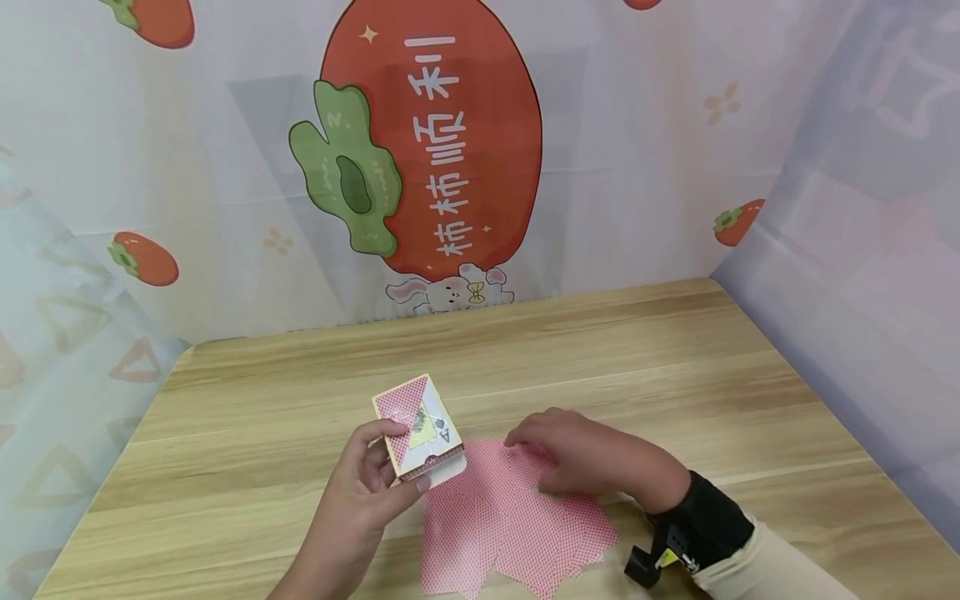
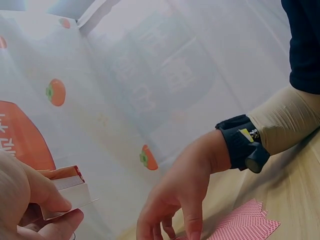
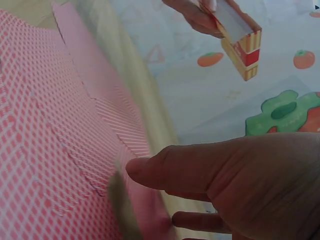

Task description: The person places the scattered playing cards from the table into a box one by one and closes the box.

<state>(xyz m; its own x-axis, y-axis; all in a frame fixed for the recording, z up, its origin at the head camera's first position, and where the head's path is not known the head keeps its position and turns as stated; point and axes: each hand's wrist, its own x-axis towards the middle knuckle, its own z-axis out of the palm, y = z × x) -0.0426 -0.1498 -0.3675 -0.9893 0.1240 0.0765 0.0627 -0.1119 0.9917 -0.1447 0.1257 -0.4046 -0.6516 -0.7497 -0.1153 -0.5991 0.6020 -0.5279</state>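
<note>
Tabletop [image 1: 660, 383] stretches from cards [image 1: 525, 521] to far edge [image 1: 600, 296].

Persimmon-print cloth [image 1: 600, 167] behind wood-grain table [image 1: 262, 417]

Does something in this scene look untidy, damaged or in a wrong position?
Two things. The cards lie in a loose, uneven spread by the right hand, not squared into a stack. The wall cloth looks hung sideways: the leaf of its big persimmon points left and its writing is turned. No damage is visible.
</note>
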